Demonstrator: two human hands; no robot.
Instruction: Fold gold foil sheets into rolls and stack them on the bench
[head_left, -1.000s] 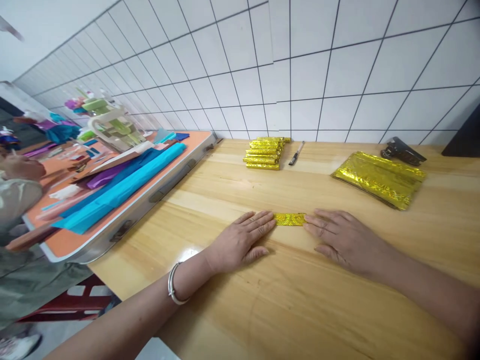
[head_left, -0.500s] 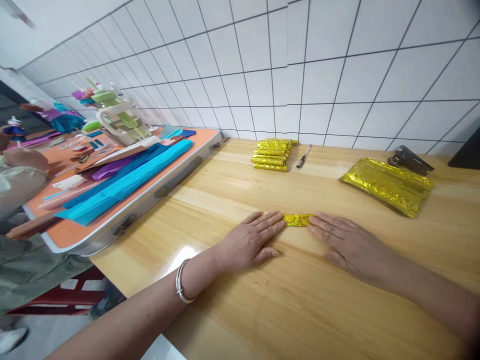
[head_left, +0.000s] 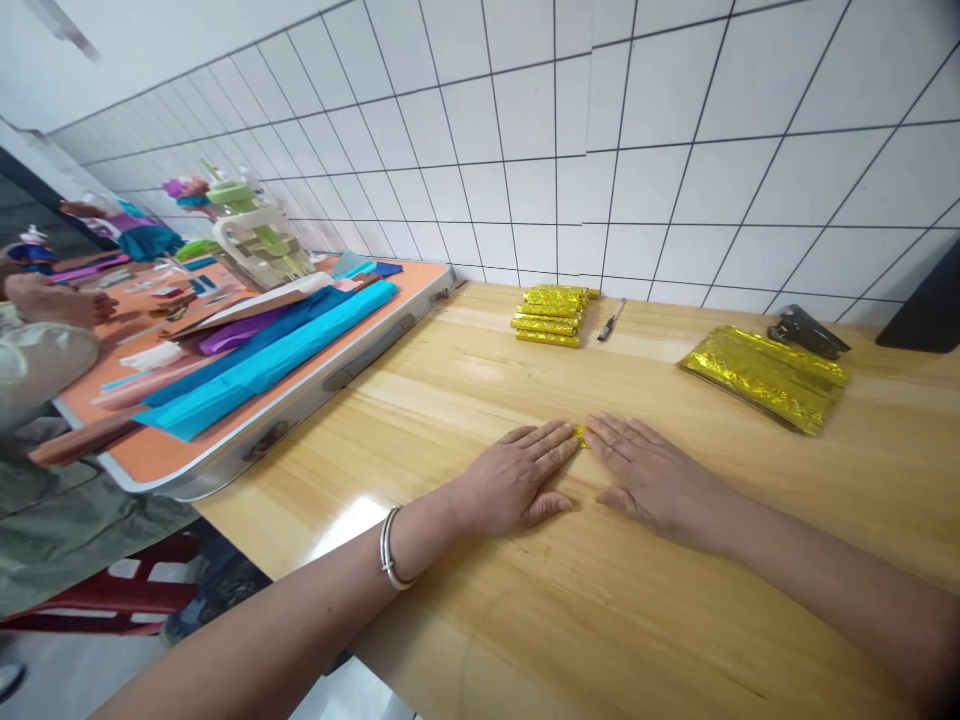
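Observation:
Both my hands lie flat, palms down, on a narrow strip of folded gold foil paper [head_left: 581,437] on the wooden table. My left hand [head_left: 517,480] covers the strip's left part, fingers outstretched and thumb spread. Over its right part lies my right hand [head_left: 649,480], its fingers also stretched out. Only a small bit of gold shows between my fingertips; the rest is hidden under them. Further back, several rolled or folded gold foil pieces [head_left: 551,318] are stacked near the wall. A flat pile of gold foil sheets [head_left: 769,378] lies to the right.
A pen [head_left: 611,320] lies beside the stacked pieces. A black stapler [head_left: 808,330] touches the back of the sheet pile, near a dark object [head_left: 926,300]. On the left, an orange-topped table [head_left: 161,465] carries crepe paper rolls [head_left: 277,355] and a green-lidded cup [head_left: 262,230]; a person's arm [head_left: 49,350] is there.
My right hand has slid left along the strip toward my left hand, covering most of the gold that showed between them. The view has shifted slightly.

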